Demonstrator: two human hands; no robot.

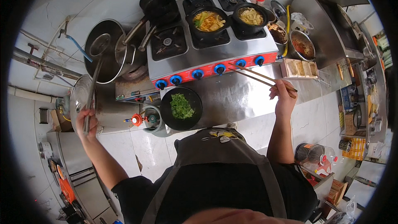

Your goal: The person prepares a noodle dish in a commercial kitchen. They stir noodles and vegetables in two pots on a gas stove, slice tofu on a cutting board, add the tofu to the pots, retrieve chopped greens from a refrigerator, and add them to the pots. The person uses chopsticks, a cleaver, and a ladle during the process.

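My left hand [87,122] grips the long handle of a metal ladle [98,68], whose bowl is over a tall steel stockpot [116,74]. In my right hand [284,99] is a pair of wooden chopsticks [253,76], their tips in front of the stove's knobs. A black pot of orange soup with noodles and greens [209,21] sits on the gas stove [214,56], left of a black pot of pale noodles [251,16]. Below the stove's front left, a dark round pan holds chopped green leaves [181,106].
Two black long-handled saucepans [158,4] stand at the stove's back left. To the right are a seasoning box [300,68], a steel bowl of red sauce [302,46] and a yellow hose [288,21]. A gas cylinder [152,121] with a red regulator stands beside the dark pan.
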